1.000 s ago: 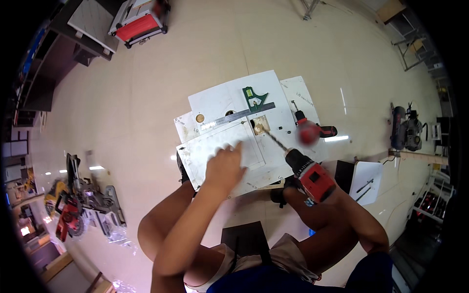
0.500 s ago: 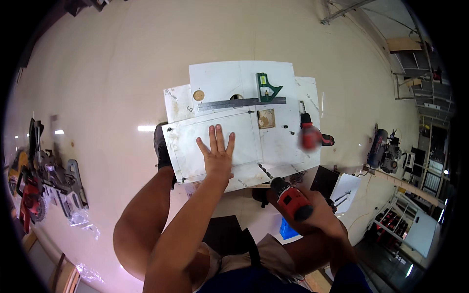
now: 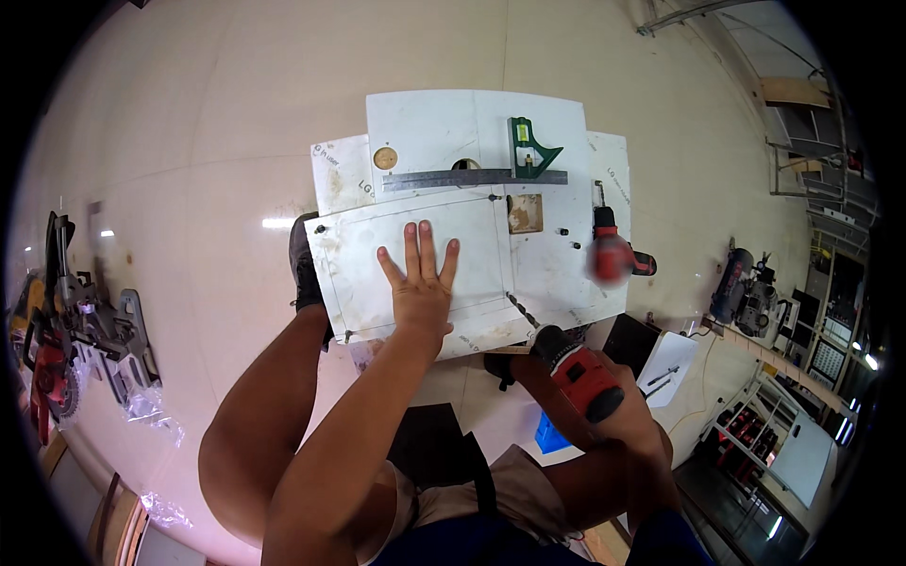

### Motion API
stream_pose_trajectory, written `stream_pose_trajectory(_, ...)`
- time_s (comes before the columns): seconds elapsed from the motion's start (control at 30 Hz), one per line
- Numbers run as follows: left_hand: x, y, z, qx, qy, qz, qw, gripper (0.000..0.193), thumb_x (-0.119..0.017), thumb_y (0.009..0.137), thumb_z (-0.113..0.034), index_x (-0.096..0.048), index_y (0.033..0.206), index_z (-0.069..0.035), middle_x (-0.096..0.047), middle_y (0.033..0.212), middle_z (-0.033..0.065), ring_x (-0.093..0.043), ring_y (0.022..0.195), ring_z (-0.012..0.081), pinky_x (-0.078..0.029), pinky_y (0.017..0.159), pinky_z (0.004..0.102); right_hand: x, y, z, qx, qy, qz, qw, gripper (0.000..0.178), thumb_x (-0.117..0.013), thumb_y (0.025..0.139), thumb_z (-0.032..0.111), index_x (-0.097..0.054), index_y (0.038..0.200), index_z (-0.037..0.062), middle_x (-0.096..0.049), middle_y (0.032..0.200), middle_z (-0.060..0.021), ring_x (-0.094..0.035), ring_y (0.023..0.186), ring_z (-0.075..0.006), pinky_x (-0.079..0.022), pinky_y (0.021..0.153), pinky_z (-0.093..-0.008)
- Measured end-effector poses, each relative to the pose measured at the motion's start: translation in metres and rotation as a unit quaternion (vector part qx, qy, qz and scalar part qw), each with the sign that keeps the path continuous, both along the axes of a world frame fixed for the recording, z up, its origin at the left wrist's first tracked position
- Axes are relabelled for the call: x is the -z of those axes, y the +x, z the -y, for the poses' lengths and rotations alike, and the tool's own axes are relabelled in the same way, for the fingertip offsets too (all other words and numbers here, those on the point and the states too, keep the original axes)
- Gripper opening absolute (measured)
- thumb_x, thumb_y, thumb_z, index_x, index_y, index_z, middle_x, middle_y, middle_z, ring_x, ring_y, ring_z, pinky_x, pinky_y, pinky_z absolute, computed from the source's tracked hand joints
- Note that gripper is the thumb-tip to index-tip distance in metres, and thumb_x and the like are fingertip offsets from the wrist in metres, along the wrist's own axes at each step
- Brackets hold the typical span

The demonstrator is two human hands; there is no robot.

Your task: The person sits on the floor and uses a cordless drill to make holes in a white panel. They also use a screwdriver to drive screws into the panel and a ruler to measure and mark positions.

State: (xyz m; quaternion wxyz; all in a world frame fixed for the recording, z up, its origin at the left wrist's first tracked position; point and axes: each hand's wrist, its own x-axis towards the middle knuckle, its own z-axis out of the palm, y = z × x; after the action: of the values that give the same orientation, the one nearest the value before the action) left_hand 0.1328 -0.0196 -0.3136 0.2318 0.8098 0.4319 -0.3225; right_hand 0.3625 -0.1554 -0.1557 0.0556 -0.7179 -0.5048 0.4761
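Note:
My left hand (image 3: 421, 294) lies flat with fingers spread on a white board (image 3: 363, 269) that has pencil lines drawn along its edges. Wrapped round a red and black cordless drill (image 3: 583, 377) is my right hand (image 3: 627, 406). The drill's long twist bit (image 3: 521, 308) points up and left, its tip at the board's lower right corner. Small dark pieces stand at the board's other corners. Above the board, a steel rule with a green combination square head (image 3: 532, 151) lies on a second white board (image 3: 425, 118), which has a square cutout and round holes.
A second red drill (image 3: 613, 257) lies at the right of the boards, beside two small dark pieces. A miter saw (image 3: 57, 363) is on the floor at far left. A blue box (image 3: 550, 434) sits near my right leg, an air compressor (image 3: 741, 288) farther right.
The view has shifted slightly, so the boards sit a little higher. The drill bit stays at the board's lower right corner, and my left hand stays flat on the board.

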Motion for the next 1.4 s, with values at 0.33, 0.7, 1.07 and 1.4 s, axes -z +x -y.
stream_pose_trajectory(0.33, 0.002, -0.001, 0.001, 0.013, 0.014, 0.006, 1.000, 0.138, -0.083, 0.069, -0.066, 0.000, 0.166, -0.012, 0.008, 0.165, 0.0371, 0.007, 0.153, 0.0553, -0.012, 0.110, 0.0824, 0.008, 0.011, 0.006, -0.005, 0.012, -0.031, 0.999, 0.052, -0.082, 0.073, 0.016, -0.065, 0.119, 0.0007, -0.071, 0.093, -0.0195, -0.072, 0.084, -0.0374, -0.055, 0.076, -0.0352)
stream_pose_trajectory(0.7, 0.025, -0.004, 0.016, -0.018, 0.084, 0.040, 0.996, 0.136, -0.088, 0.068, -0.057, -0.004, 0.166, -0.015, 0.006, 0.168, 0.0314, 0.006, 0.155, 0.0509, -0.012, 0.112, 0.0801, 0.020, 0.064, -0.003, 0.028, -0.089, -0.114, 0.989, 0.032, -0.067, 0.078, -0.006, -0.066, 0.109, 0.0014, -0.072, 0.097, -0.0105, -0.069, 0.076, -0.0240, -0.054, 0.068, -0.0328)
stream_pose_trajectory(1.07, 0.036, -0.004, 0.022, -0.021, 0.115, 0.031, 0.993, 0.136, -0.089, 0.069, -0.052, 0.000, 0.166, -0.016, 0.009, 0.169, 0.0283, 0.009, 0.156, 0.0477, -0.010, 0.114, 0.0785, 0.031, 0.085, 0.002, 0.166, -0.167, -0.169, 0.957, 0.038, -0.066, 0.070, -0.006, -0.066, 0.107, 0.0004, -0.071, 0.096, -0.0091, -0.065, 0.072, -0.0144, -0.053, 0.066, -0.0291)
stream_pose_trajectory(1.4, 0.033, -0.004, 0.020, -0.027, 0.104, 0.033, 0.994, 0.133, -0.088, 0.071, -0.047, 0.001, 0.167, -0.018, 0.012, 0.169, 0.0274, 0.012, 0.156, 0.0479, -0.008, 0.114, 0.0787, 0.031, 0.079, 0.007, 0.172, -0.157, -0.183, 0.955, 0.035, -0.067, 0.070, -0.003, -0.067, 0.106, -0.0002, -0.069, 0.090, -0.0060, -0.063, 0.071, -0.0128, -0.052, 0.066, -0.0287)
